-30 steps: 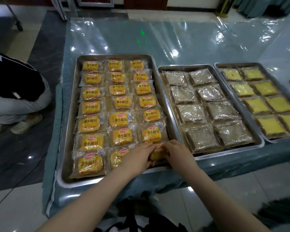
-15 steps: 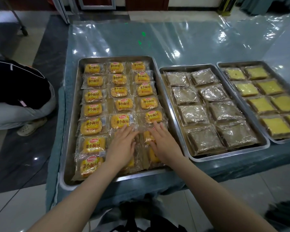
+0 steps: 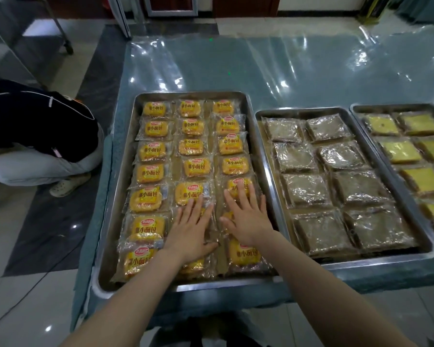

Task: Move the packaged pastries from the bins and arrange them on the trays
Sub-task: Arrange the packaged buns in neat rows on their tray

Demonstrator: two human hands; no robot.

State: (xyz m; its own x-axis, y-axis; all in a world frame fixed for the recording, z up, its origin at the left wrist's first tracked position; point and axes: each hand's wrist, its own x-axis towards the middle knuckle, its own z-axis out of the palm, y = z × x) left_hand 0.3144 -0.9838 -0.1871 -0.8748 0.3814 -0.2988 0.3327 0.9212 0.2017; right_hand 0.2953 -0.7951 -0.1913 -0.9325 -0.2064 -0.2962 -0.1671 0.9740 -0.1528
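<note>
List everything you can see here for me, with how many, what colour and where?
Left tray: one, silver metal, on the table's left, filled with packets.
Orange bread packets: three columns, orange-yellow in clear wrap, in the left tray; exact count unclear under the hands.
Middle tray: one, silver metal, right of the first.
Brown pastry packets: eight, brown in clear wrap, two columns in the middle tray.
Right tray: one, silver, cut off at the picture's right edge.
Yellow cake packets: at least eight, yellow, in the right tray.
Table: one, teal under clear plastic sheet.
Crouching person: one, dark top and grey trousers, on the floor at left.
Left hand: flat, fingers spread on the packets.
Right hand: flat on the packets beside it.
</note>
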